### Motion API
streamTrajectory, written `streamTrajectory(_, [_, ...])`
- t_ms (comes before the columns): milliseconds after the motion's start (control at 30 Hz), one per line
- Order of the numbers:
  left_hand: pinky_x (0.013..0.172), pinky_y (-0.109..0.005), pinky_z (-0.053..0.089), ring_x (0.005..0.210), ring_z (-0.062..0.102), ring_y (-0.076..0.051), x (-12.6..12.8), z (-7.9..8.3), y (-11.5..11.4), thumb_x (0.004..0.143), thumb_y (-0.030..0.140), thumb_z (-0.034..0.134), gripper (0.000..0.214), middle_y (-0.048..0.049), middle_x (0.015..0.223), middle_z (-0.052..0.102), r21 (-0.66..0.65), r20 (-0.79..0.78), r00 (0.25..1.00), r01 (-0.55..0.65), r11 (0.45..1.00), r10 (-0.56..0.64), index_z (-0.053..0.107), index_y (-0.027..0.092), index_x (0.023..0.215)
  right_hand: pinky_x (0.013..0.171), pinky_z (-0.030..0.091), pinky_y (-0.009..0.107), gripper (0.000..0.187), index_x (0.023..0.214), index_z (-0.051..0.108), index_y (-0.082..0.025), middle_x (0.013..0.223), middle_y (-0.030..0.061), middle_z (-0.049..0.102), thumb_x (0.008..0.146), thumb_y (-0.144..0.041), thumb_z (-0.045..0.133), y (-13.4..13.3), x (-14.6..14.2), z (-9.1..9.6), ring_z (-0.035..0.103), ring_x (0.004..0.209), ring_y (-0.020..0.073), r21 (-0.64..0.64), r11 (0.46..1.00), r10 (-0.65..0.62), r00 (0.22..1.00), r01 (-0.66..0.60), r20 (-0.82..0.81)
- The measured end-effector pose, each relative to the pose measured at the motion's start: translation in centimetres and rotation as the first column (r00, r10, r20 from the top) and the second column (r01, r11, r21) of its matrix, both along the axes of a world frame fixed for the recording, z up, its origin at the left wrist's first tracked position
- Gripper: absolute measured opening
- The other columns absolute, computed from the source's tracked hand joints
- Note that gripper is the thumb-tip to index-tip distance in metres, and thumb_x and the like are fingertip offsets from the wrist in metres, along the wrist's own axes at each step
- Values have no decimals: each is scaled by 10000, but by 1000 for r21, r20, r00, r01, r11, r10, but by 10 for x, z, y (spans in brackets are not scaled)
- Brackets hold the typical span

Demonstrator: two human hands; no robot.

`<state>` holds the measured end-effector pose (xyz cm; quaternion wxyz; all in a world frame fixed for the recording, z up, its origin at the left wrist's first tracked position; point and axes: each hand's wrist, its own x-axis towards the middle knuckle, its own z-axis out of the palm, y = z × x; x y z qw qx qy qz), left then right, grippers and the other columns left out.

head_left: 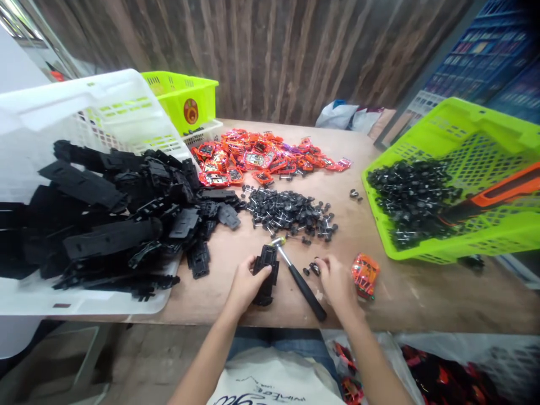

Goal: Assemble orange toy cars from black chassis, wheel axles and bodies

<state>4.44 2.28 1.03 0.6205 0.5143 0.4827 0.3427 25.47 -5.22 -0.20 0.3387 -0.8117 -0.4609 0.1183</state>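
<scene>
My left hand (248,284) grips a black plastic toy car chassis (266,275), thumb on top, at the table's near edge. A small hammer (301,284) with a black handle lies just right of the chassis, its head pointing away from me. Beyond it, the closed fingers of my right hand (340,287) pinch at a small black wheel axle (314,269); the grip is partly hidden. Another dark wheel (306,272) lies beside those fingertips. Close to the right of this hand rests an orange toy car body (365,275).
A tipped white basket (162,301) spills black chassis (113,225) on the left. Wheel axles (291,211) and orange car bodies (257,152) are heaped mid-table. At right, a tilted green basket (430,253) holds more wheels and an orange-and-black handled tool (502,188). Another green basket (189,98) stands behind.
</scene>
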Motion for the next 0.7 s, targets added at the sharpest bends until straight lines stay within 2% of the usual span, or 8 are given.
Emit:
streamTrajectory(67, [623, -264, 506, 717, 644, -184, 0, -2, 0, 648, 313, 698, 295, -35, 783, 685, -12, 1, 1000, -1, 1000, 1, 626, 134, 871, 824, 435, 373, 183, 979, 614, -183, 1048, 124, 650, 836, -227, 509, -6, 15, 8, 595, 987, 250, -71, 965, 262, 944, -253, 198])
streamTrajectory(133, [623, -273, 505, 689, 640, -181, 0, -2, -1, 640, 312, 702, 302, -32, 774, 687, -39, 9, 1000, -5, 999, 5, 627, 139, 876, 904, 392, 396, 268, 1055, 596, -201, 1167, 106, 602, 811, -136, 503, -8, 31, 12, 530, 1101, 245, -165, 868, 497, 820, -469, 283])
streamTrajectory(200, [624, -274, 501, 675, 635, -176, 1, -2, -2, 634, 298, 703, 298, -31, 776, 689, -52, 18, 1000, -3, 999, 4, 630, 140, 876, 910, 378, 409, 227, 1016, 603, -193, 1116, 97, 614, 812, -142, 518, -7, 40, 14, 524, 1085, 248, -220, 820, 573, 758, -529, 311])
streamTrajectory(267, [620, -266, 493, 680, 631, -172, 3, -3, -4, 643, 282, 692, 272, -30, 783, 686, -38, 19, 1000, 9, 999, -8, 629, 141, 866, 883, 387, 414, 143, 947, 609, -175, 1004, 95, 636, 821, -218, 556, -5, 38, 16, 546, 1003, 255, -188, 851, 525, 782, -490, 336])
streamTrajectory(367, [602, -244, 473, 677, 621, -164, 8, -4, -9, 668, 257, 668, 190, -14, 753, 663, 37, -32, 999, 43, 998, -42, 619, 147, 815, 823, 429, 374, 190, 949, 600, -175, 924, 79, 646, 828, -321, 590, -2, 12, 24, 577, 891, 228, 38, 909, 394, 885, -416, 249])
streamTrajectory(467, [591, -229, 455, 669, 616, -158, 14, -4, -16, 700, 249, 646, 126, 1, 723, 645, 129, -80, 992, 102, 986, -92, 605, 157, 776, 824, 440, 354, 223, 1020, 593, -181, 960, 80, 656, 844, -318, 583, 0, -27, 31, 591, 903, 214, 213, 889, 370, 910, -405, 185])
streamTrajectory(567, [582, -228, 435, 649, 608, -156, 19, -4, -22, 745, 257, 604, 99, 1, 711, 649, 221, -154, 983, 135, 966, -103, 617, 166, 781, 839, 419, 375, 206, 1033, 607, -167, 946, 87, 670, 855, -267, 575, 2, -53, 27, 598, 912, 224, 217, 867, 389, 881, -449, 269])
streamTrajectory(700, [597, -238, 417, 653, 601, -159, 21, -5, -23, 763, 231, 575, 118, -8, 739, 679, 320, -246, 965, 167, 933, -88, 655, 177, 830, 835, 400, 401, 168, 1004, 626, -142, 922, 103, 687, 860, -199, 560, 7, -62, 13, 612, 884, 236, 208, 883, 356, 890, -420, 284])
